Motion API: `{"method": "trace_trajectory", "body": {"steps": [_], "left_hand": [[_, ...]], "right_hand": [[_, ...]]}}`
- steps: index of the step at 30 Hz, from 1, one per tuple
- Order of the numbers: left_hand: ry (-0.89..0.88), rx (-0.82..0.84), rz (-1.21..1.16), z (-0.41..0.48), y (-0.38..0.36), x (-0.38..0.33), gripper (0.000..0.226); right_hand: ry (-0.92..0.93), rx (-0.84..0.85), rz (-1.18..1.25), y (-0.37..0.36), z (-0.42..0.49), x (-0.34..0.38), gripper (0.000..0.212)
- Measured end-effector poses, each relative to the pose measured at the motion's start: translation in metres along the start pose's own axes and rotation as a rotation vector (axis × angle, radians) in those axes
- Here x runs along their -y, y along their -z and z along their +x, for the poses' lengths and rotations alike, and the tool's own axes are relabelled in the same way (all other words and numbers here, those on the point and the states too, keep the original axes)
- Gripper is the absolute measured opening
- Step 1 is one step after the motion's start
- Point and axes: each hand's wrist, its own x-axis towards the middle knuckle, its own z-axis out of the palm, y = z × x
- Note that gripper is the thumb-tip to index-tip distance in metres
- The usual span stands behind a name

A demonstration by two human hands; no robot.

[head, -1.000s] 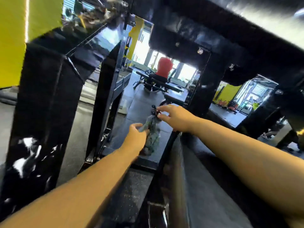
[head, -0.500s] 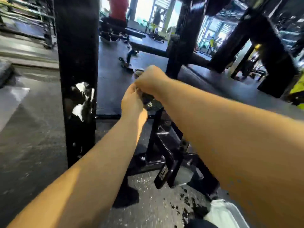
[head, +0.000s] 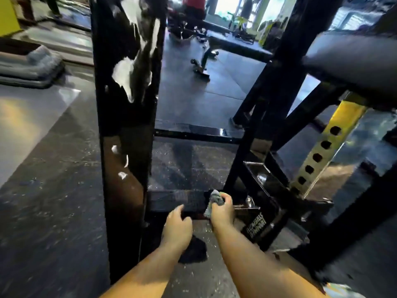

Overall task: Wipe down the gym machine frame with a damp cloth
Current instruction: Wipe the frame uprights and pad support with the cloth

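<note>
A black steel gym machine frame fills the view, with a tall glossy upright post (head: 126, 125) at left and a low horizontal crossbar (head: 171, 201) near the floor. My right hand (head: 222, 211) grips a bunched grey damp cloth (head: 214, 200) and holds it against the right end of that crossbar. My left hand (head: 177, 226) rests on the crossbar's near edge just left of the cloth, fingers loosely curled and holding nothing.
A yellow perforated adjustment post (head: 324, 151) slants up at right under a black pad (head: 352, 61). Diagonal black struts (head: 268, 100) cross the right side. Rubber gym flooring (head: 53, 190) lies all around. Grey mats (head: 28, 65) are stacked at far left; a bench (head: 225, 39) stands behind.
My view dropped from the upper frame to the base. Both hands came down from in front of me to the low crossbar, the right one carrying the cloth.
</note>
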Motion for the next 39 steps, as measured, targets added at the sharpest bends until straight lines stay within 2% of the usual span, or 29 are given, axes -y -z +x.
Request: {"method": "trace_trajectory", "body": {"steps": [4, 7, 8, 10, 11, 13, 15, 16, 17, 21, 22, 24, 25, 27, 28, 29, 30, 32, 33, 34, 36, 38, 39], "left_hand": [[0.031, -0.087, 0.191, 0.024, -0.008, 0.041, 0.057], [0.030, -0.114, 0.228, 0.039, -0.021, 0.050, 0.061], [0.010, -0.110, 0.251, 0.045, -0.025, 0.052, 0.062], [-0.015, -0.115, 0.327, 0.052, -0.029, 0.052, 0.063], [-0.016, -0.142, 0.373, 0.059, -0.030, 0.054, 0.063], [-0.019, -0.197, 0.488, 0.068, -0.025, 0.060, 0.062], [0.014, -0.188, 0.599, 0.071, -0.023, 0.068, 0.062], [0.026, -0.177, 0.640, 0.072, -0.023, 0.070, 0.063], [0.031, -0.162, 0.667, 0.073, -0.024, 0.072, 0.063], [0.020, -0.166, 0.672, 0.080, -0.024, 0.070, 0.062], [0.017, -0.160, 0.670, 0.081, -0.024, 0.070, 0.062], [0.024, -0.136, 0.658, 0.081, -0.022, 0.073, 0.062], [0.031, -0.129, 0.648, 0.082, -0.021, 0.075, 0.064], [0.030, -0.138, 0.626, 0.083, -0.020, 0.079, 0.065], [0.025, -0.162, 0.607, 0.084, -0.021, 0.081, 0.065], [0.016, -0.194, 0.584, 0.084, -0.023, 0.081, 0.063], [0.011, -0.224, 0.560, 0.083, -0.024, 0.080, 0.062], [0.020, -0.236, 0.529, 0.081, -0.026, 0.080, 0.060], [0.030, -0.227, 0.519, 0.080, -0.026, 0.080, 0.060], [0.036, -0.216, 0.517, 0.078, -0.025, 0.080, 0.060], [0.045, -0.195, 0.529, 0.076, -0.024, 0.079, 0.062], [0.051, -0.200, 0.532, 0.076, -0.024, 0.078, 0.063], [0.057, -0.213, 0.529, 0.076, -0.025, 0.077, 0.063]], "right_hand": [[0.353, 0.115, -0.420, -0.030, 0.029, -0.013, 0.042], [0.385, 0.301, -0.665, -0.057, 0.040, -0.032, 0.046], [0.429, 0.300, -0.781, -0.065, 0.043, -0.040, 0.050], [0.591, 0.182, -0.958, -0.079, 0.042, -0.049, 0.070], [0.657, 0.159, -0.971, -0.086, 0.040, -0.052, 0.071], [0.893, 0.231, -0.988, -0.096, 0.036, -0.058, 0.053], [1.126, 0.270, -1.011, -0.095, 0.035, -0.061, 0.045], [1.138, 0.221, -0.979, -0.091, 0.039, -0.060, 0.042], [1.054, 0.174, -0.936, -0.087, 0.046, -0.061, 0.036], [0.581, -0.112, -0.800, -0.081, 0.086, -0.063, 0.036], [0.529, -0.155, -0.777, -0.084, 0.089, -0.063, 0.037], [0.590, -0.149, -0.718, -0.093, 0.073, -0.059, 0.041], [0.697, -0.072, -0.693, -0.102, 0.060, -0.061, 0.038], [0.952, 0.189, -0.693, -0.108, 0.032, -0.069, 0.030], [1.064, 0.214, -0.694, -0.107, 0.033, -0.071, 0.034], [1.075, 0.214, -0.694, -0.101, 0.043, -0.070, 0.037], [1.013, 0.136, -0.687, -0.095, 0.059, -0.071, 0.039], [0.741, -0.085, -0.657, -0.080, 0.088, -0.076, 0.043], [0.602, -0.133, -0.679, -0.073, 0.093, -0.075, 0.047], [0.522, -0.112, -0.676, -0.073, 0.091, -0.075, 0.048], [0.555, -0.003, -0.610, -0.085, 0.069, -0.067, 0.041], [0.728, 0.204, -0.600, -0.098, 0.039, -0.057, 0.027], [0.836, 0.292, -0.601, -0.099, 0.032, -0.056, 0.028]]}}
